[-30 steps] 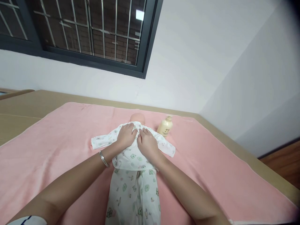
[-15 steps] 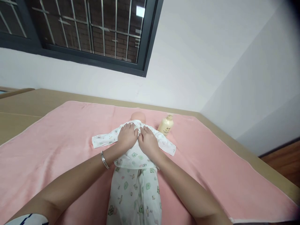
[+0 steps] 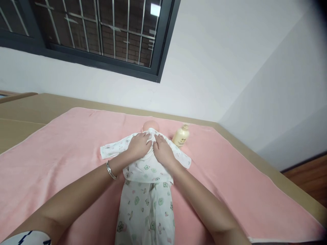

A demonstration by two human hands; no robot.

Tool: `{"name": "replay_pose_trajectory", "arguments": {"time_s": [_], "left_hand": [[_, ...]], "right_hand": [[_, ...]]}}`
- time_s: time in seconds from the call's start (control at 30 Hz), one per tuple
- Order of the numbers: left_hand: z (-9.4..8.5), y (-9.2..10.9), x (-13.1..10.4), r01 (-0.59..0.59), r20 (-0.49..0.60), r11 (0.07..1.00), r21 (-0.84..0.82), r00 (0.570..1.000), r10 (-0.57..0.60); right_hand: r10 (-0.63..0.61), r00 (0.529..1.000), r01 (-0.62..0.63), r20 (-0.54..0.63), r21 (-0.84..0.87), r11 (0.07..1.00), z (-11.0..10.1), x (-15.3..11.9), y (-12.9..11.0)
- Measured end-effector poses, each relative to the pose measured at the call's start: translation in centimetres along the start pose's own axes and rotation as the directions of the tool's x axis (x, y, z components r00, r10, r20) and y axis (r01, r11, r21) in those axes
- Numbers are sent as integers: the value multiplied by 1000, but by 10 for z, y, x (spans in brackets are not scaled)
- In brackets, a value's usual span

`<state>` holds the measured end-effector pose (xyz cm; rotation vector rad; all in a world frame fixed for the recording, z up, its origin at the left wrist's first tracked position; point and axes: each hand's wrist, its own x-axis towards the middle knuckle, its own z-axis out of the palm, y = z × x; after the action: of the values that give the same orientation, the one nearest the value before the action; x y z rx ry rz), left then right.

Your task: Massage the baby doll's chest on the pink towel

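A baby doll (image 3: 150, 126) lies stretched out before me in a white printed top (image 3: 148, 172) and matching trousers (image 3: 145, 211). Its bare round head shows beyond the collar, and both sleeves spread sideways. My left hand (image 3: 139, 145) rests on the left of the chest, fingers laid over the cloth near the collar. On the other side, my right hand (image 3: 163, 149) lies likewise, its fingertips close to the front opening. A narrow strip of cloth shows between the two hands. Both look open, though the undersides of the fingers are hidden.
A pale yellow pump bottle (image 3: 181, 136) stands just beyond the doll's right-hand sleeve. Under everything spreads a pink blanket (image 3: 224, 183) on a tan surface (image 3: 33, 109). Behind are a white wall (image 3: 194, 85) and a dark-framed barred window (image 3: 102, 34).
Both hands have shifted slightly apart at the chest, showing more cloth between them. My fingers look a little more bent. The doll and bottle stay in place.
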<state>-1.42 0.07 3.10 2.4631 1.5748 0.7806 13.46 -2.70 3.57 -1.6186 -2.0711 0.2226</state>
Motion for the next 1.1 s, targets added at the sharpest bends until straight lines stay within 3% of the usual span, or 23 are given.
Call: {"name": "replay_pose_trajectory", "arguments": {"time_s": [0.17,0.4,0.53,0.67,0.77,0.9,1.0,1.1], "left_hand": [[0,-7,5,33,26,999,-14,999,-32],[17,17,-16,-22,-72,989,145,997,33],[5,10,-8,-74,-24,996,56,997,75],[2,-5,5,-13,0,998,-60,1000,13],[11,-5,4,17,-44,1000,-24,999,-18],[21,9,-9,5,-120,998,70,993,3],[17,15,-12,-36,-115,995,92,992,47],[7,8,-5,-66,-64,998,5,996,67]], "right_hand": [[-19,1000,19,-5,8,1000,-5,-10,-12],[-4,1000,3,19,67,998,-2,16,15],[-9,1000,9,-2,-28,1000,-2,2,1],[-14,1000,14,-5,-121,992,-7,-15,-18],[-38,999,39,9,-89,995,-9,-9,-14],[-78,997,78,25,8,997,-8,13,8],[-75,997,75,6,3,997,-4,18,11],[-58,998,57,-6,-64,996,0,8,0]]}}
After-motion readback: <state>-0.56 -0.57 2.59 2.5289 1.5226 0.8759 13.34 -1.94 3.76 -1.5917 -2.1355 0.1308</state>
